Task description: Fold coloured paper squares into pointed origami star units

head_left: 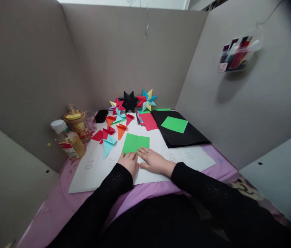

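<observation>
A green sheet of paper (136,143) with a faint crease down its middle lies on the white board (83,177). Both hands rest at its near edge, close together. My left hand (130,163) lies at the lower left, its fingertips on the paper's edge. My right hand (155,161) lies flat at the lower right with fingers stretched, fingertips on the green paper. Just left of the sheet are a light blue folded piece (109,145) and an orange one (121,131).
A glue bottle (70,144) and a brown-lidded tub (78,126) stand at the left. Paper stars (129,102) lean at the back. A black folder (186,132) carries green paper (174,124). A clear pouch (235,57) hangs on the right wall.
</observation>
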The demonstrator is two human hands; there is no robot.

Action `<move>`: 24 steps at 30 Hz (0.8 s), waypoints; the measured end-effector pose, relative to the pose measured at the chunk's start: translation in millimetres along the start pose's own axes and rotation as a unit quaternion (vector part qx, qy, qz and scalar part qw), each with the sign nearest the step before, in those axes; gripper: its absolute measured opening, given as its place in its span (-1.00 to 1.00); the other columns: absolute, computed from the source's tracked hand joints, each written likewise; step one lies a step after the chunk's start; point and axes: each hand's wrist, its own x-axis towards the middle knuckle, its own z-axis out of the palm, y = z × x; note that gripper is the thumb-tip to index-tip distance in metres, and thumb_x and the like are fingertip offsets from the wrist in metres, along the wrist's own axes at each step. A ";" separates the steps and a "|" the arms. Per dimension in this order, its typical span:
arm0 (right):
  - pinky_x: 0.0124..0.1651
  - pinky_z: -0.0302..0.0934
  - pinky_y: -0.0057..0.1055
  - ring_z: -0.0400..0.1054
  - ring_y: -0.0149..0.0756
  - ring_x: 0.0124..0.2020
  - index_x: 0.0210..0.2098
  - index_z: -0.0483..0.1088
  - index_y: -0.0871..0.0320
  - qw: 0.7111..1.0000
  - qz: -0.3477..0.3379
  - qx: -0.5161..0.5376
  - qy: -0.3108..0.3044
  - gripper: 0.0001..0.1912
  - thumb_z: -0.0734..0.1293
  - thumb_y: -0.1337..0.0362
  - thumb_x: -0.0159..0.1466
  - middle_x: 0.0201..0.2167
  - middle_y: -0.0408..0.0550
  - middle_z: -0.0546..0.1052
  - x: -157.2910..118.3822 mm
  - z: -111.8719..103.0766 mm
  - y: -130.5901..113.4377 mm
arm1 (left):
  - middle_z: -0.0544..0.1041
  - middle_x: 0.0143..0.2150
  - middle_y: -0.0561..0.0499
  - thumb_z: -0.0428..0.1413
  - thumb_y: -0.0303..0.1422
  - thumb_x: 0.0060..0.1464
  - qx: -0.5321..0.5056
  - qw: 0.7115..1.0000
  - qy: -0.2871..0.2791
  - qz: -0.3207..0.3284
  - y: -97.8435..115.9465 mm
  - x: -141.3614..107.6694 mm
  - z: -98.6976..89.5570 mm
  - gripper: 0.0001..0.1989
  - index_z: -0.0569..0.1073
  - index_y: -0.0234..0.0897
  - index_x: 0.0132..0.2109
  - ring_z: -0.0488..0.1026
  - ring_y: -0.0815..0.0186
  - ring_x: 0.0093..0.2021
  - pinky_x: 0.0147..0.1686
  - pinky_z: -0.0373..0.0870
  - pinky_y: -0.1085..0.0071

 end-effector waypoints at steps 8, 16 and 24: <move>0.24 -0.09 -0.13 -0.08 -0.06 0.27 0.22 0.07 0.25 0.999 0.012 0.048 0.020 -0.35 0.20 0.05 0.23 0.25 0.14 0.10 -0.8 4.8 5.0 | 0.42 0.08 -0.10 -0.02 -0.34 0.11 -0.001 0.997 0.069 -0.035 -33.6 -25.7 -2.6 -0.77 0.50 -0.25 -0.18 0.31 0.08 0.09 0.06 0.18 0.01; 0.22 -0.03 -0.17 -0.01 -0.17 0.25 0.16 0.19 0.16 0.991 -0.072 0.113 0.010 -0.49 0.22 0.19 0.23 0.20 0.06 0.20 -0.1 -4.1 25.9 | 0.52 -0.08 -0.20 -0.07 -0.54 0.05 -0.074 0.985 0.125 -0.092 -58.9 -20.7 16.2 -0.45 0.14 -0.39 0.22 0.47 0.15 -0.13 -0.16 0.41 0.24; 0.22 -0.02 -0.18 0.05 -0.23 0.22 0.08 0.30 0.17 0.985 -0.093 0.144 0.020 -0.58 0.22 0.27 0.22 0.14 0.05 0.29 0.0 -7.5 32.2 | 0.58 -0.19 -0.06 -0.05 -0.52 0.07 -0.066 0.993 0.098 -0.007 -47.6 -21.4 19.3 -0.69 0.49 -0.25 -0.10 0.46 0.20 -0.14 -0.10 0.36 0.25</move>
